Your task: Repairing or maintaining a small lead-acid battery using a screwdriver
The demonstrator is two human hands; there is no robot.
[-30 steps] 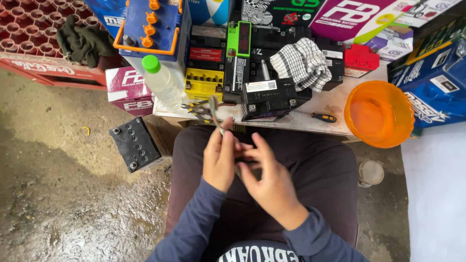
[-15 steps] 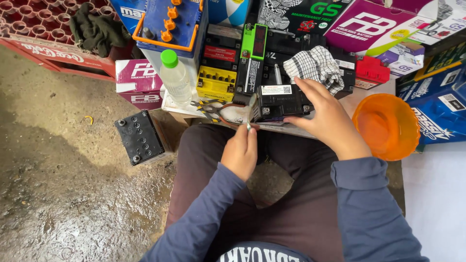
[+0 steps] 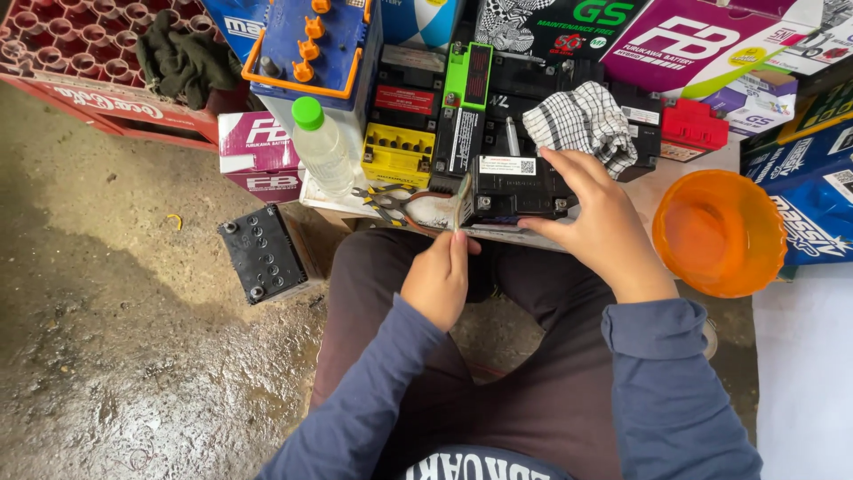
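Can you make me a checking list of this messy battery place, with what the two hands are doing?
Surface: low board, crowded.
Job's things: small black battery at the board's front edge; thin strip.
Clutter: pliers, green-capped bottle, checked cloth, orange bowl, yellow battery, boxes.
Hands: left hand pinches the strip; right hand grips the black battery.
Cables: nothing seen.
Surroundings: wet concrete floor, black battery on floor, red crate.
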